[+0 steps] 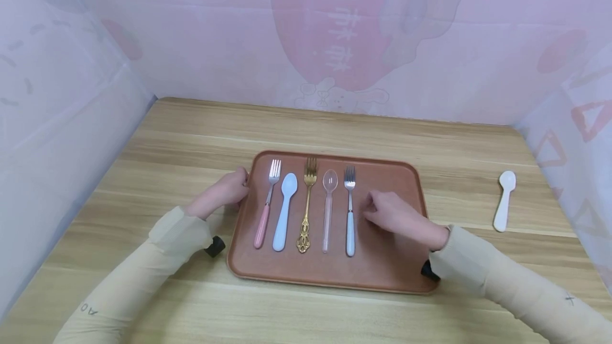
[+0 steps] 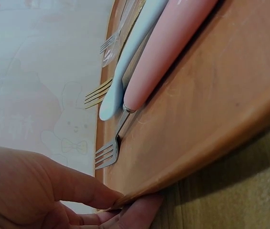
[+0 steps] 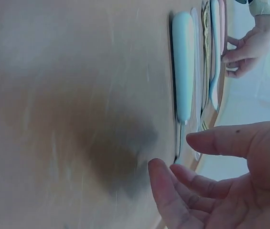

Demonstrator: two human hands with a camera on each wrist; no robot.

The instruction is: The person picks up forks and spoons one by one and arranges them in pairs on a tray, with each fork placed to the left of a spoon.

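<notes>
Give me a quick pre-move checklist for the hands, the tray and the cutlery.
1. Left hand holds the tray by its left rim: ok, thumb above and finger under the edge in the left wrist view.
2. Right hand free: ok, fingers relaxed, holding nothing, over bare tray right of the blue-handled fork.
3. Five pieces on the tray lie parallel, heads away from the person: ok.
4. White spoon reachable: cannot tell; it lies on the table, off the tray to the right.
5. Tray flat on the table: cannot tell.
</notes>
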